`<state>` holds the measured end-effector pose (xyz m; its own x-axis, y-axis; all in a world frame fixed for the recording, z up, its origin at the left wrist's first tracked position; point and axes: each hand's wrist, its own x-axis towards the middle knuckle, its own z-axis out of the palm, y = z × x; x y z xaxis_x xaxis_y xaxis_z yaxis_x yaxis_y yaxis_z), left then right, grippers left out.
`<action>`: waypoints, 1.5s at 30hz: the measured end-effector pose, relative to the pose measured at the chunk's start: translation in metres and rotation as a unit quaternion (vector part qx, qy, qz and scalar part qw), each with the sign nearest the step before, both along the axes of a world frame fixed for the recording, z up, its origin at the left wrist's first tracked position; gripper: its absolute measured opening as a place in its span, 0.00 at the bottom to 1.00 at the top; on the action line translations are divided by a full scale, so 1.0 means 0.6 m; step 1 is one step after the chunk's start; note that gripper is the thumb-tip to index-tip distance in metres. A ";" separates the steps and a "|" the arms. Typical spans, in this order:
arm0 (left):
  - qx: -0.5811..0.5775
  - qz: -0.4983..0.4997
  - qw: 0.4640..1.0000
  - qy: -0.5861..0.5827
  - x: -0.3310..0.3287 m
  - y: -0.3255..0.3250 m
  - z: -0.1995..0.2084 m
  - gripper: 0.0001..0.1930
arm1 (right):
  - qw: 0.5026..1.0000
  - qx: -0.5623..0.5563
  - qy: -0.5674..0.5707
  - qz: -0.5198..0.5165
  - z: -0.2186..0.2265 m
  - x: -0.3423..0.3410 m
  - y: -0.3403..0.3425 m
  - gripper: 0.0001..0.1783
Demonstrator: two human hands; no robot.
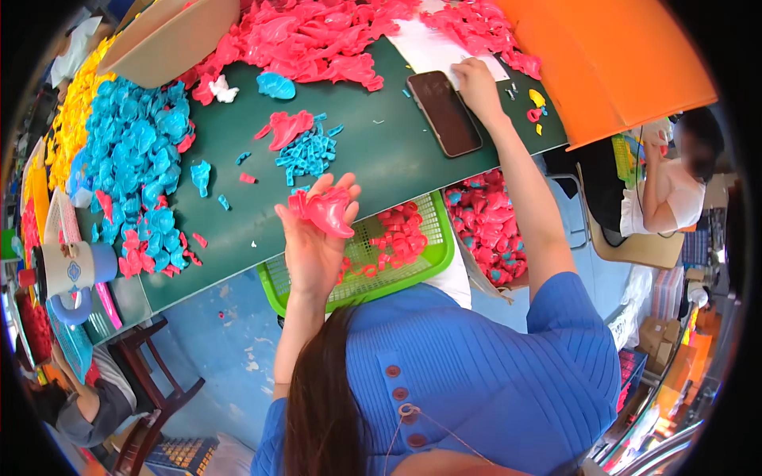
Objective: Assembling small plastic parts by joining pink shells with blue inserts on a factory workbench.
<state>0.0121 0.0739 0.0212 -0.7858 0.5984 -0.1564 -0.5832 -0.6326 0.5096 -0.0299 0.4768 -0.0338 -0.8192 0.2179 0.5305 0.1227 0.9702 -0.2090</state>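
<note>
My left hand (312,246) is cupped palm up above the table's near edge, holding a glossy pink moulded plastic piece (327,213). My right hand (479,91) is at the edge of a white sheet of paper (436,49), its fingers curled together; whatever is between them is hidden. Right beside it lies a dark smartphone (446,115). Beyond my left hand are a small heap of blue plastic parts (305,152) and a loose pink piece (284,128). Under the left hand, a green basket (439,238) contains small pink parts.
A big pink heap (294,40) spreads across the back of the green table (373,170). Blue pieces (135,143) pile up at left, near a beige tub (167,40) and a mug (75,266). An orange bin (611,63) stands at right. Another person (675,174) sits farther right.
</note>
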 end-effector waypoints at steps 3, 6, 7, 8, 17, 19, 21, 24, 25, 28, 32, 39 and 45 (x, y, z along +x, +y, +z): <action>0.000 -0.004 1.000 -0.018 0.002 -0.006 0.004 0.34 | 0.999 -0.020 0.030 0.006 0.018 0.008 -0.005 0.07; -0.041 0.010 0.999 0.011 0.002 -0.010 0.004 0.34 | 0.934 -0.350 0.036 0.062 0.089 0.027 -0.131 0.07; -0.045 0.018 0.999 0.005 0.002 -0.009 0.004 0.34 | 0.912 -0.396 0.021 0.108 0.111 0.042 -0.197 0.07; -0.049 0.024 0.999 0.002 0.001 -0.007 0.001 0.34 | 0.887 -0.437 0.008 0.149 0.128 0.061 -0.258 0.07; -0.071 0.042 0.996 0.023 0.006 0.002 0.016 0.33 | 0.831 -0.480 -0.010 0.281 0.126 0.128 -0.406 0.10; -0.076 0.045 0.996 0.022 0.008 0.003 0.017 0.33 | 0.839 -0.466 -0.012 0.281 0.123 0.130 -0.409 0.10; -0.080 0.047 0.996 0.021 0.010 0.003 0.017 0.33 | 0.850 -0.448 0.008 0.275 0.123 0.130 -0.410 0.10; -0.081 0.044 0.995 0.028 0.011 0.004 0.015 0.33 | 0.848 -0.450 0.000 0.279 0.122 0.130 -0.408 0.10; -0.076 0.037 0.996 0.023 0.010 0.003 0.013 0.33 | 0.848 -0.450 0.000 0.279 0.122 0.130 -0.405 0.10; -0.076 0.026 0.996 0.026 0.011 0.002 0.007 0.34 | 0.837 -0.463 -0.023 0.291 0.122 0.132 -0.399 0.09; -0.080 0.012 0.995 0.056 0.013 0.002 0.001 0.32 | 0.807 -0.514 -0.069 0.283 0.128 0.132 -0.394 0.08; -0.134 0.027 0.984 0.111 0.012 0.014 -0.006 0.30 | 0.844 -0.441 -0.031 0.305 0.117 0.133 -0.403 0.08; -0.126 0.024 0.990 0.054 0.014 0.018 -0.002 0.26 | 0.913 -0.198 0.080 0.349 0.098 0.131 -0.399 0.11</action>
<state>0.0205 0.0850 0.0198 -0.8328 0.5125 -0.2093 -0.4888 -0.5033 0.7126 0.0484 0.2372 0.0250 -0.7510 -0.1265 0.6481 -0.5585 0.6454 -0.5212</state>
